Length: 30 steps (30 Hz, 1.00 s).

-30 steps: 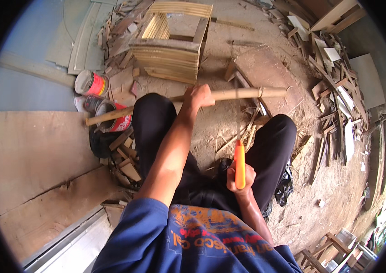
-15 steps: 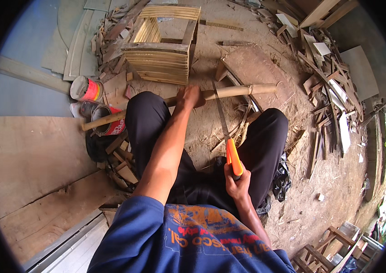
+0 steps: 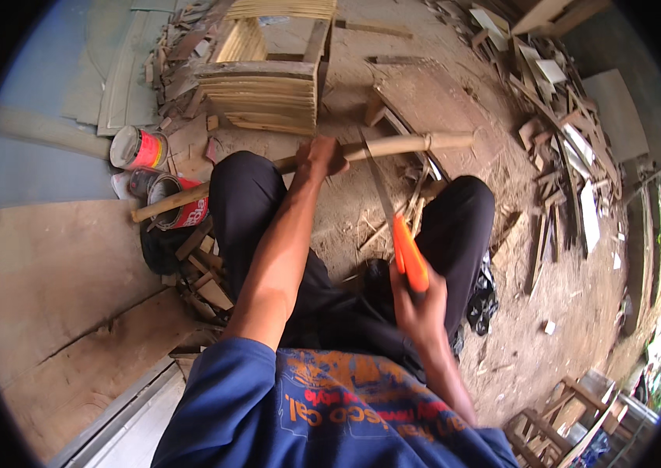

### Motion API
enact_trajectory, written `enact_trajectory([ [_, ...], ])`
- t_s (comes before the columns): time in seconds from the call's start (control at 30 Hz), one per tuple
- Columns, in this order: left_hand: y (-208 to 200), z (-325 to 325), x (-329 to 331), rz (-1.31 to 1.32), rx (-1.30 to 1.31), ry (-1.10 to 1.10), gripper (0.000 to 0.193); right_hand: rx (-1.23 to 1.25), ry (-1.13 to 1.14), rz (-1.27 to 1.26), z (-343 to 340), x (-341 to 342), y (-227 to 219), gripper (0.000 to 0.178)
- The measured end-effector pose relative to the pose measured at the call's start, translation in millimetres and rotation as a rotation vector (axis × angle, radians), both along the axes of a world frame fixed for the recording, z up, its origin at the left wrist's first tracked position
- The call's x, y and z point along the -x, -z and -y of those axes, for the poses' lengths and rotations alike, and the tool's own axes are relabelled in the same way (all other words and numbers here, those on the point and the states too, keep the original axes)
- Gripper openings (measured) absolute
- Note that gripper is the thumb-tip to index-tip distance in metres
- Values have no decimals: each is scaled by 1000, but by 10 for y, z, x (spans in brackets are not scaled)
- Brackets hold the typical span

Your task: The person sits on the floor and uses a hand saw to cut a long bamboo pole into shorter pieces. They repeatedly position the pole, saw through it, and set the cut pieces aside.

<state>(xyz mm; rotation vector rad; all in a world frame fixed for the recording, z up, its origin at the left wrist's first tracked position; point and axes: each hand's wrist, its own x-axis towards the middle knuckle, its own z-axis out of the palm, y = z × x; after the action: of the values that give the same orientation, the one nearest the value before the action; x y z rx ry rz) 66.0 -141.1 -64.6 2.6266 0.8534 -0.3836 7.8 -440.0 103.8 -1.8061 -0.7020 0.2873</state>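
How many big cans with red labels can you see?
2. Both are on the left: the farther can, and the nearer can, which the bamboo pole crosses in view. More may be hidden in the clutter.

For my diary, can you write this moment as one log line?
left hand: grips pole | right hand: holds orange-handled saw | blade: across pole

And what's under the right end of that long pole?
A brown board shows around the right end of the pole. The strip it covers is hidden; whether they touch, I can't tell.
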Motion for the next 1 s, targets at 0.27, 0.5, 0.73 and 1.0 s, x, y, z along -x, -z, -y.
enact_trajectory([
  [0.27,-231,-7,-52,-147,84,-18,37,166,40,-117,-727,-397,999,28],
  [0.5,-83,0,-20,-54,40,-62,39,201,66,-181,-384,-270,936,30],
  [0.73,0,33,45,80,-29,-28,38,248,94,-381,331,254,390,27],
  [1.0,64,-19,-2,30,-6,-22,36,276,130,-295,273,252,-116,19],
])
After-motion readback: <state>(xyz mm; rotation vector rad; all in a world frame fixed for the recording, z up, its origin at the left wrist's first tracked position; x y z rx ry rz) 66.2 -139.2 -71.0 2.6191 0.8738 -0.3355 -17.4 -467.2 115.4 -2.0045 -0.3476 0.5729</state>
